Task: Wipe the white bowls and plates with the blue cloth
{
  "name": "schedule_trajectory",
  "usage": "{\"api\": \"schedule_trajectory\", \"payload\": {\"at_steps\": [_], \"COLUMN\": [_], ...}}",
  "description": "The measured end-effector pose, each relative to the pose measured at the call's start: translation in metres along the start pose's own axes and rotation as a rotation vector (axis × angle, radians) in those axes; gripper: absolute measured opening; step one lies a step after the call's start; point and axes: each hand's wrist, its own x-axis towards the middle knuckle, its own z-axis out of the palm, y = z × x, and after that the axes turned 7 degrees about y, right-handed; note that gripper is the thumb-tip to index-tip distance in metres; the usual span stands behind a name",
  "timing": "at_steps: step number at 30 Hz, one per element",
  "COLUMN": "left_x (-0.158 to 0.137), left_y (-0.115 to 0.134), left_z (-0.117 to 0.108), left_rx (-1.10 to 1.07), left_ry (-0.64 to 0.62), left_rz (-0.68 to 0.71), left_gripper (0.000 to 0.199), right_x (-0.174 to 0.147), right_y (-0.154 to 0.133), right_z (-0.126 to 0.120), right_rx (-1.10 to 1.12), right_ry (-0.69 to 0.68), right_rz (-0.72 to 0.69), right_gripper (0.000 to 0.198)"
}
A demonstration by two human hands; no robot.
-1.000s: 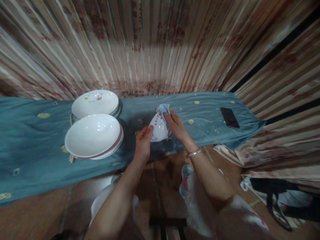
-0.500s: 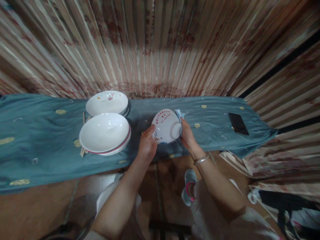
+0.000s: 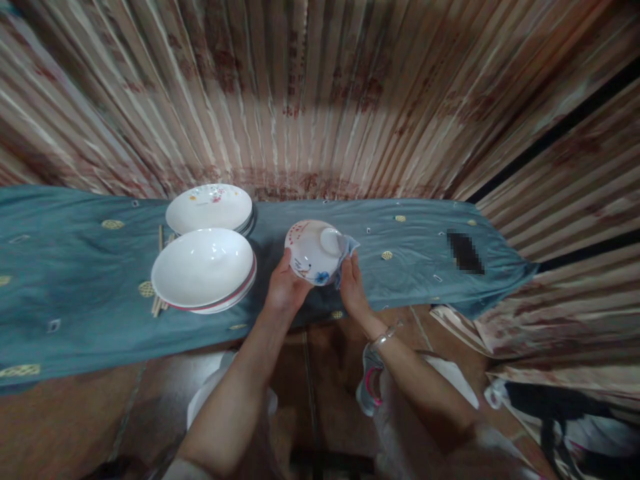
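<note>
A white bowl with red lettering and a blue flower is held tilted over the bench, its foot ring turned up and to the right. My left hand grips the bowl's lower left rim, with the thumb on the outer wall. At the bowl's right side, my right hand is closed on a light blue cloth, which presses against the outer wall. Part of the cloth and the bowl's inside are hidden.
Left of my hands stand a stack of white bowls and, behind it, a stack of flower-patterned dishes. Chopsticks lie beside them. A blurred dark flat object rests on the teal tablecloth. A pleated curtain hangs behind.
The bowl has turned, so its foot ring points further up and the blue flower shows. My right hand and the cloth have shifted down along its right side.
</note>
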Motion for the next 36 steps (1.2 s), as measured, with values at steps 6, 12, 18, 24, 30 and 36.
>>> {"api": "schedule_trajectory", "payload": {"at_steps": [6,12,18,24,30,36], "left_x": [0.003,0.003,0.005,0.005,0.006,0.004], "left_y": [0.004,0.006,0.004,0.005,-0.002,-0.006], "left_z": [0.0,0.001,0.0,0.001,0.001,-0.001], "left_rx": [-0.04,-0.066,-0.07,-0.064,-0.033,0.028], "left_ry": [0.004,-0.006,-0.06,0.021,0.096,0.118], "left_rz": [-0.022,-0.023,0.0,0.012,0.104,0.164], "left_gripper": [0.047,0.045,0.046,0.047,0.033,0.027], "right_x": [-0.017,-0.022,-0.031,-0.032,-0.023,-0.015], "right_y": [-0.03,-0.048,-0.053,-0.056,-0.064,-0.069], "right_z": [0.003,-0.005,-0.006,-0.012,-0.018,-0.023], "right_rx": [-0.015,-0.106,-0.198,-0.253,-0.349,-0.419], "right_ry": [-0.031,-0.102,-0.127,-0.206,-0.28,-0.305], "right_rz": [0.066,-0.102,-0.208,-0.385,-0.5,-0.568], "right_gripper": [0.067,0.066,0.068,0.069,0.06,0.056]}}
